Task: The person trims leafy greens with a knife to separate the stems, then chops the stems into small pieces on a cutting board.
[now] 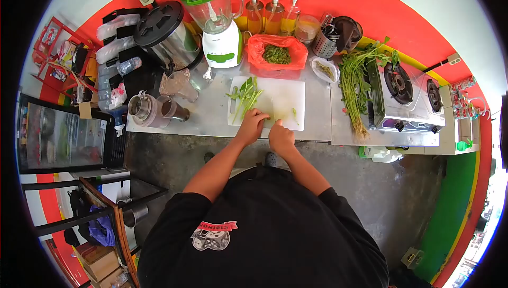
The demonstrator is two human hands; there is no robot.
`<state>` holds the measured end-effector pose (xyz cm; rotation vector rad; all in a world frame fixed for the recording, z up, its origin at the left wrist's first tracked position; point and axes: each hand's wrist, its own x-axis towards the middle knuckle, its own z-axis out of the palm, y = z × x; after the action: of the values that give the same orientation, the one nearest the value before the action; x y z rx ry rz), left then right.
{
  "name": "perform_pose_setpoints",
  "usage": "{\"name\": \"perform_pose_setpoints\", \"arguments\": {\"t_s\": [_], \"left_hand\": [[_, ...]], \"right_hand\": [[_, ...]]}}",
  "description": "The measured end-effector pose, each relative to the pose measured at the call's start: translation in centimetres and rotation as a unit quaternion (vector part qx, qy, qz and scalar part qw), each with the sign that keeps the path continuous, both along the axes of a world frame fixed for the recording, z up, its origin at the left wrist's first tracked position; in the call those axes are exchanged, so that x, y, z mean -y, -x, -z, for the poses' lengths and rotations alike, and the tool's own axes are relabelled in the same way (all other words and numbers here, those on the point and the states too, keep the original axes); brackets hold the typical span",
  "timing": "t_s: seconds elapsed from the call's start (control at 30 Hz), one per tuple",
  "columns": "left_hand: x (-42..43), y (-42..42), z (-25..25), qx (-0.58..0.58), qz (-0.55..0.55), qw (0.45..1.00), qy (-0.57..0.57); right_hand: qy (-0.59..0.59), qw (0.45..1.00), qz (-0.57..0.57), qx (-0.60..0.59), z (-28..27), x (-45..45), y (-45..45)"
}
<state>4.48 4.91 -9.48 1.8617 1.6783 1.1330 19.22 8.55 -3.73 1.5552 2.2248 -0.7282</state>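
Note:
On the white cutting board (291,89) lies a small bunch of leafy green stems (246,96), its leaves pointing away from me. My left hand (253,125) is closed at the board's front edge, its fingers pinched on a bit of green stem beside the bunch. Close to its right, my right hand (282,138) is closed in a grip on what looks like a knife; the thin blade barely shows against the white board. A small cut green piece (294,113) lies on the board ahead of my right hand.
Behind the board sits a red plastic bag (255,50) of chopped greens. A blender (222,44), steel pot (169,39) and jug (145,109) stand left. Pump bottles (274,15) line the wall. Long-stemmed greens (355,84) lie beside the gas stove (405,108) at right.

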Motion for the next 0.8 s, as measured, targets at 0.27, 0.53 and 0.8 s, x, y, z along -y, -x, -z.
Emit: {"name": "perform_pose_setpoints", "arguments": {"t_s": [0.27, 0.53, 0.8], "left_hand": [[0.1, 0.1, -0.3, 0.002, 0.006, 1.0, 0.005], [-0.1, 0.1, 0.1, 0.004, 0.005, 1.0, 0.001], [-0.1, 0.2, 0.1, 0.006, 0.009, 1.0, 0.011]], "right_hand": [[0.016, 1.0, -0.007, 0.01, -0.6, 0.3, -0.2], [0.031, 0.999, -0.014, 0.013, -0.4, -1.1, 0.1], [0.009, 1.0, 0.001, -0.009, -0.3, -0.5, 0.3]]}}
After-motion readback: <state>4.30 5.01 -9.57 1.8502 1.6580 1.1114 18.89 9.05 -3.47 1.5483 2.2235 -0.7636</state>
